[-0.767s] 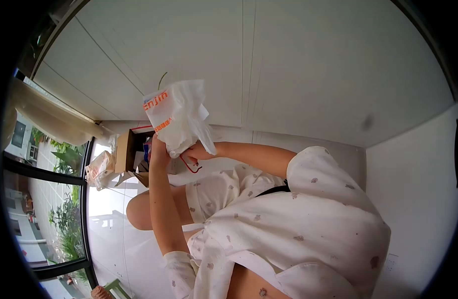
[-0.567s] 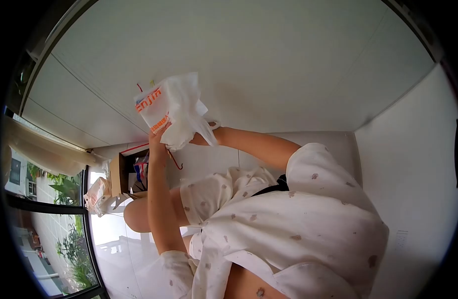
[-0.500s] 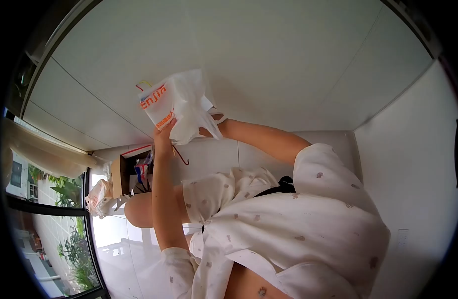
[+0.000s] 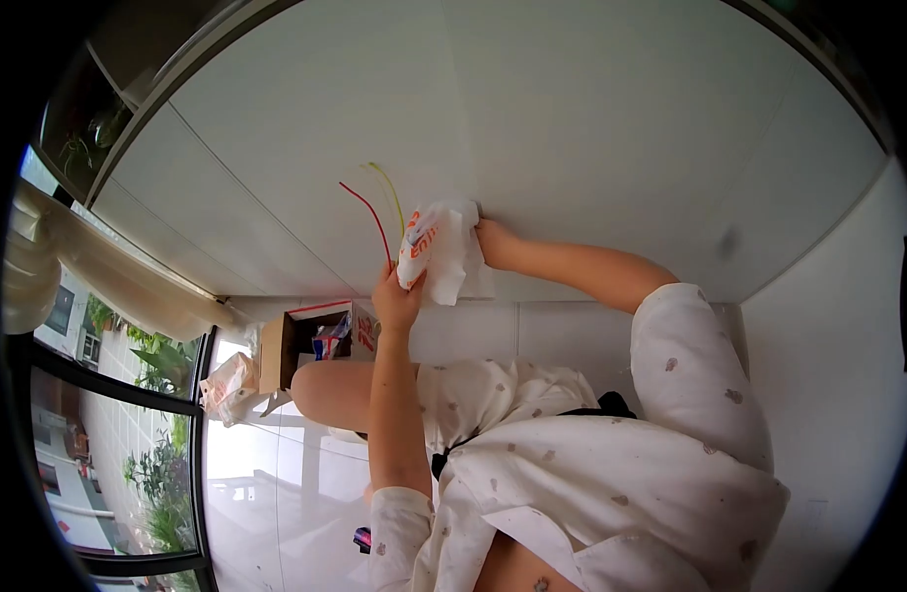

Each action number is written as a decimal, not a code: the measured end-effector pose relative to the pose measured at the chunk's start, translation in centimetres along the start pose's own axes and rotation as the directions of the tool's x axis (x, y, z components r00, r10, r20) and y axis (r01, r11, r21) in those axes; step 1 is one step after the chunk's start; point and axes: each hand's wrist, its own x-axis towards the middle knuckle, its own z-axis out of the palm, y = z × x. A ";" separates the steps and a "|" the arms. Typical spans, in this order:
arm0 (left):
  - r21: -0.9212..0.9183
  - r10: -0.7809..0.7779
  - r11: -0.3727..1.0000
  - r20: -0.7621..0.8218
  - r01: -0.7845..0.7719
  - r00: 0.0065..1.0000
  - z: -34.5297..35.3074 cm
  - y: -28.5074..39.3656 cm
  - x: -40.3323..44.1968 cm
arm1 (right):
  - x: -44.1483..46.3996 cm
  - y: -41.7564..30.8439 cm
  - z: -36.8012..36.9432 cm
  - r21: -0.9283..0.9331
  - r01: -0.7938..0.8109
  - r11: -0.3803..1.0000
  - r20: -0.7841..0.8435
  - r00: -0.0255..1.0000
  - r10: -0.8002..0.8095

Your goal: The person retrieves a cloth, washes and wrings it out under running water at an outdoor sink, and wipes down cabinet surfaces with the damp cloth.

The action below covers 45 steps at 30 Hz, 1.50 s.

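Note:
My left hand [image 4: 399, 299] is closed around the lower left part of a white plastic bag [image 4: 458, 252] with orange lettering, which is bunched up. From that hand a thin red strand [image 4: 369, 209] sticks up, and a yellow-green strand [image 4: 389, 187] rises beside it behind the bag; both look like wire or cord. My right hand [image 4: 497, 244] has its fingers closed at the bag's upper right edge, and the fingertips are partly hidden. Between the hands the bag hangs loose and crumpled. What lies inside it is hidden.
An open cardboard box [image 4: 274, 353] with packets inside stands on the floor by my knee. Beside it lies another plastic bag [image 4: 231, 383]. A small dark and pink object [image 4: 362, 539] is on the tiles. A pale panelled surface [image 4: 591, 128] stands ahead; a window [image 4: 128, 434] is at left.
The bag has gone from spread out to bunched, its lettered part narrower. My right hand has moved to its upper edge. The red and yellow strands now stick up much farther.

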 end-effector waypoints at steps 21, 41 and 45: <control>0.268 0.421 0.752 0.507 -0.602 0.752 4.3 0.9 0.2 | -8.5 -11.1 0.5 -0.503 -0.159 0.849 0.086 0.969 0.232; 0.246 0.364 0.783 0.565 -0.572 0.741 1.8 1.7 -1.2 | -7.9 -12.7 -1.4 -0.277 -0.442 0.853 -0.353 0.873 0.337; 0.197 0.456 0.716 0.594 -0.670 0.663 0.4 2.4 -0.6 | -6.9 -11.9 -1.2 -0.256 -0.505 0.824 -0.220 0.861 0.459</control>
